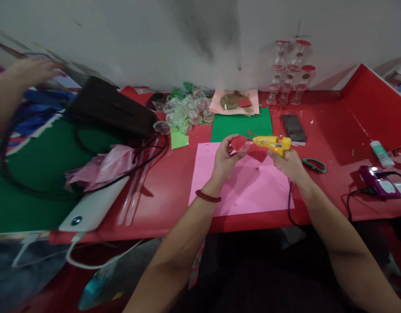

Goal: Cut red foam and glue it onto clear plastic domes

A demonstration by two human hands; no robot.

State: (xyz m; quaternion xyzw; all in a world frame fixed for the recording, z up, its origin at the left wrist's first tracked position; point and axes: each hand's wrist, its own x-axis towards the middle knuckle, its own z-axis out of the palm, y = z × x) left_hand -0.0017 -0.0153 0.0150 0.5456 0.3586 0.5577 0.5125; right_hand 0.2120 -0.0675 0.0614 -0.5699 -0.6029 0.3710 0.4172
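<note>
- The red disc (238, 142) is above the pink sheet (239, 191), near its far edge, in the left hand (222, 161). Its fingers are clamped on the rim; something clear shows at its near right side, too blurred to name.
- The yellow glue gun (275, 141) is in the right hand (292, 164), whose fingers are wrapped around the handle. The nozzle is right beside the disc; whether they touch, I cannot tell.
- The left fingers are close to the nozzle, so a slip of either hand could bring hot glue or the tip onto skin.
- Too long a squeeze could leave a blob on the disc or drip glue on the pink sheet; a tug on the dark cord (289, 204) hanging from the right hand's side could jerk the nozzle off its spot.
- The disc is tilted, and looks widest from left to right; being round, it has no clear long axis of its own. The glue gun's barrel runs nearly level across the view, nozzle toward the person's left, handle slanting down into the right palm.
- Beyond the pink sheet lies a green sheet (242, 124); green-handled scissors (314, 165) rest on the table (331, 191) to the right.
- Farther out are a pile of clear cups (194, 108) at left and a cup tower (287, 74) by the wall.
</note>
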